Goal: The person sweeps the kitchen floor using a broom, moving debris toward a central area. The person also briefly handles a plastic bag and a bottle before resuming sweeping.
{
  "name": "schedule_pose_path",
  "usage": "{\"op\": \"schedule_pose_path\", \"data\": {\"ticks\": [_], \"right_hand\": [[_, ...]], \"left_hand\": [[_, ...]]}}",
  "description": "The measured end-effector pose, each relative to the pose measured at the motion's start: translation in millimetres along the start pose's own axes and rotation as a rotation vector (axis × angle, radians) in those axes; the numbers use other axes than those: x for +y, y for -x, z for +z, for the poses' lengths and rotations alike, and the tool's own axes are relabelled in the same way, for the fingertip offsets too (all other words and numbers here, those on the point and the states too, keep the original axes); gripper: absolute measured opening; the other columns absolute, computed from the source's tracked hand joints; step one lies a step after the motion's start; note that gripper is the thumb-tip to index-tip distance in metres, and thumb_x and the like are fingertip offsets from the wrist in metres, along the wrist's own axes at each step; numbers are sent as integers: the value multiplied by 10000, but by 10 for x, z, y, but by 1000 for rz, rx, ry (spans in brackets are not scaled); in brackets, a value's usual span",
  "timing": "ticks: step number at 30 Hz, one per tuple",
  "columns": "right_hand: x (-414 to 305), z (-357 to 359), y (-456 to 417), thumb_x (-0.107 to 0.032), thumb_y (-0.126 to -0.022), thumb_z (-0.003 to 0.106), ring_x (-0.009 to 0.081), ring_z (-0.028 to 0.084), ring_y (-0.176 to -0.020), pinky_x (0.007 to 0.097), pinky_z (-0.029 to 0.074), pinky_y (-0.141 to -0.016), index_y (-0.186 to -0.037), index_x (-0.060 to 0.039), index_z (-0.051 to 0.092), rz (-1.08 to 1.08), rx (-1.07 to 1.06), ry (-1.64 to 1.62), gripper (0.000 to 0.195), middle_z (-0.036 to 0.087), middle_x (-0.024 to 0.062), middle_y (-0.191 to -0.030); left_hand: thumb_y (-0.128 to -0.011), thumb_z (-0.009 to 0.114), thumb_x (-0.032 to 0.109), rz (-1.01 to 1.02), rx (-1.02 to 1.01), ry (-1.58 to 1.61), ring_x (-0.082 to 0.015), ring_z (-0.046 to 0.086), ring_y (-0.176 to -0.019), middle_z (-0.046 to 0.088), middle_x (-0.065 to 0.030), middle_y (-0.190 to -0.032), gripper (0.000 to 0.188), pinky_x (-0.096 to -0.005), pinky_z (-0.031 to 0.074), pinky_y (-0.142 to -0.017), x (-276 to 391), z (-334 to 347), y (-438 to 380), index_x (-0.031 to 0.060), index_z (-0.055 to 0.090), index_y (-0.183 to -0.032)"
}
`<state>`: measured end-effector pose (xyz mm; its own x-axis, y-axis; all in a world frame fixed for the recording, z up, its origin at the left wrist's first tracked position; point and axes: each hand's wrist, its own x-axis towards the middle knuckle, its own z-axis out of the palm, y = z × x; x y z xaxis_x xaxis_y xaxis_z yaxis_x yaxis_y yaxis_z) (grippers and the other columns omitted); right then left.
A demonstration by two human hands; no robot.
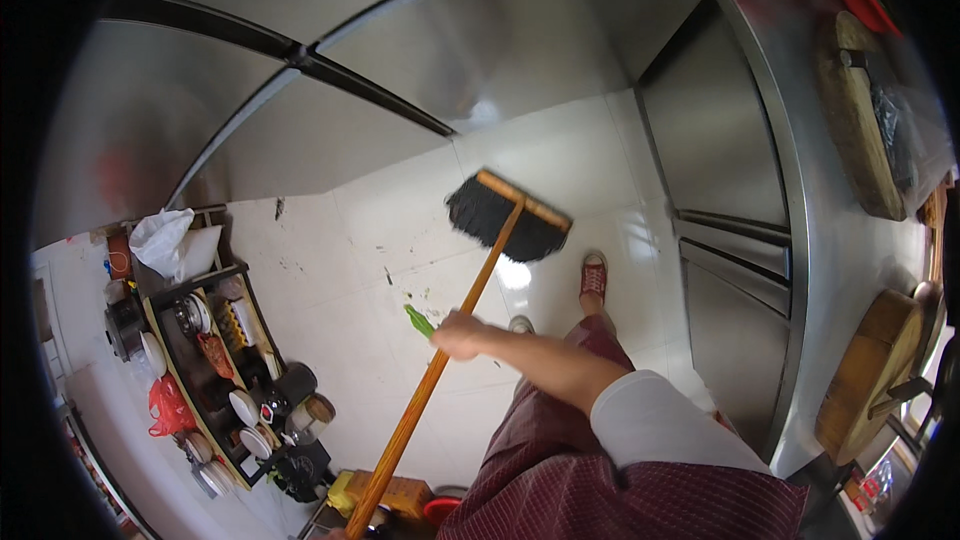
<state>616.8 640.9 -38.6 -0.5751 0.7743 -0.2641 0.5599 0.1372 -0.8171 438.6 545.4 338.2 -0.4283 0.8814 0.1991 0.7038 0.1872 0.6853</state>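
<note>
A push broom with a long wooden handle [405, 427] slants up across the view. Its wooden head with black bristles [484, 214] is at the tiled floor, slightly blurred. My right hand [459, 335] grips the handle partway down. At the bottom edge only a sliver of my left hand [334, 534] shows, around the upper handle. A green leaf [418, 320] appears beside my right hand, partly hidden by it; it looks to be on the floor. Dark bits and small green scraps [420, 294] lie on the floor left of the broom head.
Stainless steel cabinets [525, 37] stand ahead, and a steel counter [814, 255] with round wooden chopping boards [866, 375] runs along the right. At left is a shelf rack [251, 266] with dishes and jars. A cardboard box [397, 493] and red basin [442, 510] sit below.
</note>
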Motion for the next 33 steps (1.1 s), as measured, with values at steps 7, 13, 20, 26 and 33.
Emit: {"op": "schedule_pose_path", "data": {"ticks": [7, 13, 20, 26, 33], "right_hand": [[1522, -265, 416, -82, -741, 552, 313, 596, -921, 410, 461, -836, -756, -106, 663, 234, 258, 145, 114, 656, 130, -854], [2230, -415, 616, -71, -740, 563, 286, 583, -866, 393, 401, -906, -686, -113, 623, 126, 328, 358, 90, 639, 105, -784], [1029, 328, 241, -105, -736, 575, 254, 582, -885, 416, 377, -887, -716, -136, 619, 23, 194, 253, 58, 634, 52, -777], [155, 654, -63, -109, -762, 533, 262, 580, -897, 409, 381, -857, -732, -117, 624, -189, -33, 86, 96, 638, 74, -769], [775, 236, -629, -112, -751, 543, 276, 600, -876, 395, 426, -847, -732, -106, 652, -115, 66, 239, 110, 673, 87, -829]], "left_hand": [[-867, 613, 363, -907, 214, 567, -129, 394, -470, 390, 1, -500, 341, -286, 338, -438, -530, 1216, 812, 120, 494, -659], [-940, 492, 224, -855, -311, 1178, -109, 255, -404, 265, 11, -457, 247, -327, 414, -884, -1061, 1649, 913, 111, 490, -720], [-863, 615, 312, -903, 4, 762, -113, 364, -432, 363, 13, -520, 310, -333, 503, -675, -841, 467, 670, 136, 466, -657], [-817, 664, 362, -1080, 274, 413, -152, 435, -553, 383, -7, -578, 324, -436, 532, -698, -739, -340, 754, 146, 463, -684], [-863, 619, 340, -995, 185, 556, -110, 303, -550, 229, 60, -538, 455, -329, 390, -604, -863, 315, 521, 207, 287, -580]]}}
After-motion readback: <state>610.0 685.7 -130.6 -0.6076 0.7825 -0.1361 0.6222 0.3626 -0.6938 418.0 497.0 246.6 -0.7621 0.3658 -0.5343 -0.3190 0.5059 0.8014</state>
